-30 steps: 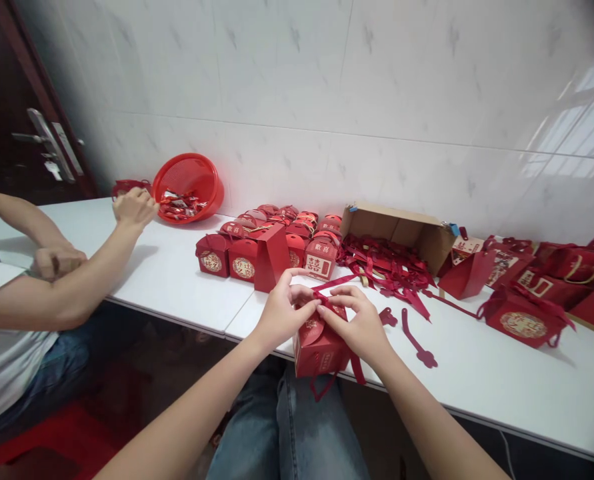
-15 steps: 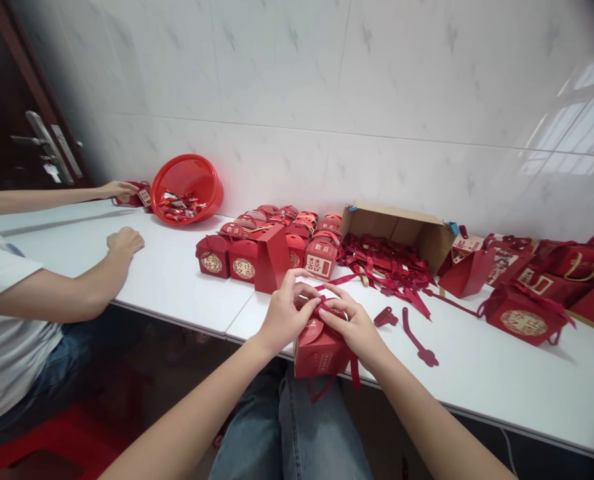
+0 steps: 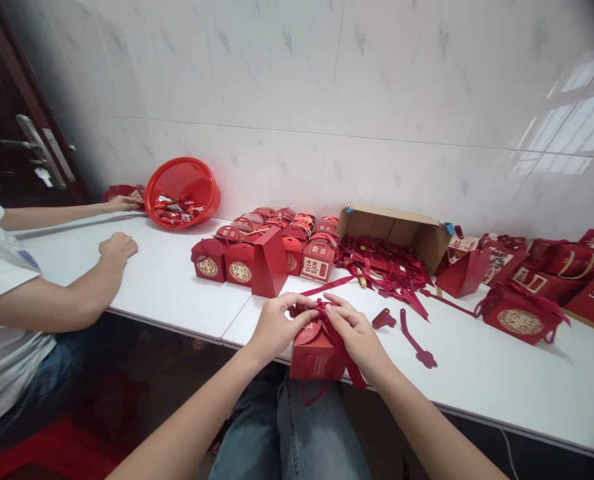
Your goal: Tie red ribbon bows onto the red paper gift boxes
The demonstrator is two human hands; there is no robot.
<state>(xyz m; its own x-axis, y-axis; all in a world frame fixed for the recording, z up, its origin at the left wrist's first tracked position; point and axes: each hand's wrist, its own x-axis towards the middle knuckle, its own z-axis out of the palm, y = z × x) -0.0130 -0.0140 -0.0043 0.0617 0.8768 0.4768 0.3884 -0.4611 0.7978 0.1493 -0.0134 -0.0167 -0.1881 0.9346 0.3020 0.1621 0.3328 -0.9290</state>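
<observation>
A small red gift box (image 3: 317,357) sits at the table's front edge, just above my lap, with dark red ribbon (image 3: 349,363) at its top and hanging down its right side. My left hand (image 3: 279,327) pinches the ribbon at the top of the box from the left. From the right, my right hand (image 3: 354,332) has its thumb and fingers closed on the same ribbon, close to the left fingertips. The ribbon between the fingertips looks bunched; whether it is knotted is too small to tell.
Behind stand rows of red boxes (image 3: 239,263) and a cardboard box (image 3: 391,223) spilling ribbons. Flat red strips (image 3: 419,347) lie right, near more gift boxes (image 3: 521,313). At left are a red basket (image 3: 211,193) of packets and a person's arms (image 3: 71,293).
My hands and the box top sit slightly lower in view, and the ribbon now hangs wider over the box's right side. The other person's far hand has shifted near the basket.
</observation>
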